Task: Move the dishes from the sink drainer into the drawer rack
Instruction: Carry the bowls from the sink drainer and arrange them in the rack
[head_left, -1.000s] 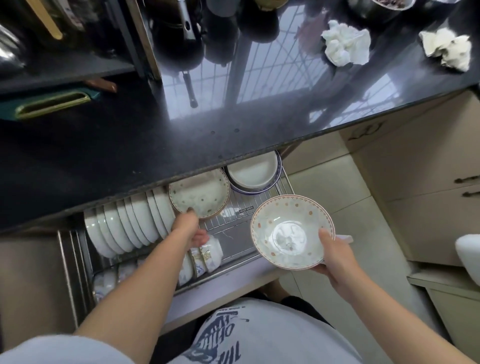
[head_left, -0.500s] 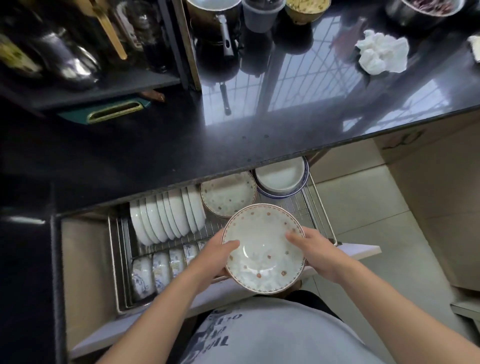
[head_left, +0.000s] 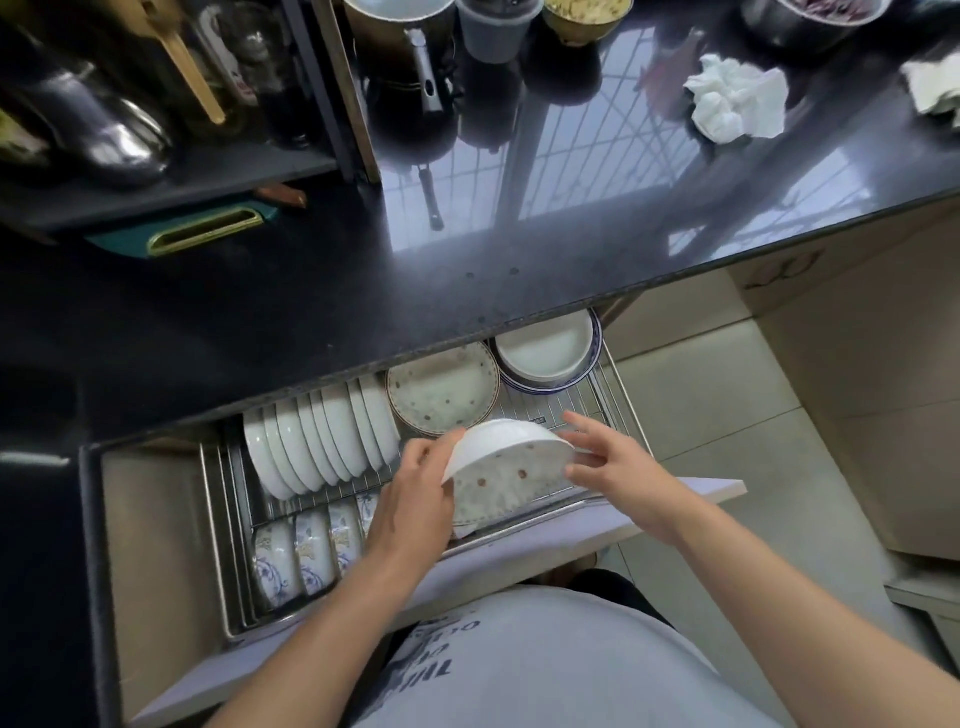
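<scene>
Bowl (head_left: 506, 470): now being tipped on edge over the rack (head_left: 582, 410).
Left hand (head_left: 410, 512): fingers curled, rim being gripped.
Right hand (head_left: 608, 462): fingers spread, rim being touched.

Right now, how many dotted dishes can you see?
2. One dotted plate leans at the back of the drawer rack; one dotted bowl, tilted, is between the left hand and right hand. Others may be hidden.

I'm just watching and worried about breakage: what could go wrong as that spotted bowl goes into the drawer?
The white bowl with brown dots is tilted on edge between the left hand and right hand; the right fingers look fairly straight, so it might slip. It hangs close to the dotted shallow plate and the upright row of white plates, so it could knock and chip them.
</scene>
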